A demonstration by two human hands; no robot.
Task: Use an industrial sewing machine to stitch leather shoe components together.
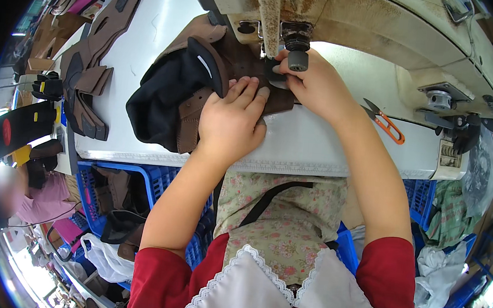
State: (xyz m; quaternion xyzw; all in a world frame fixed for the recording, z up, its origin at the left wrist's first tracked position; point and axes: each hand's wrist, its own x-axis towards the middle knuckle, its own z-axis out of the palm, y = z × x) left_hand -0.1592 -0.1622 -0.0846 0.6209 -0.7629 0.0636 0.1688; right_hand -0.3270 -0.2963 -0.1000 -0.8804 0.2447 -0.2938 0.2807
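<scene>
A brown shoe upper (191, 114) with a black fabric lining (158, 100) lies on the white sewing table, its far part under the sewing machine's head (294, 44). My left hand (230, 114) rests on the brown material, palm down, fingers stretched toward the needle area. Close beside the needle, my right hand (322, 87) has its thumb and fingers bent together at the edge of the work. The machine's round knob partly covers those fingertips, so what they pinch is hidden. Thread snips (389, 128) with orange handles lie to the right of my right forearm.
Several flat brown shoe pieces (88, 52) lie overlapping at the table's left. Below the table's left edge stands a blue crate (85, 184) holding brown and black pieces. Another person (49, 198) in pink sits at the far left. A clear plastic bag (485, 175) hangs at the right.
</scene>
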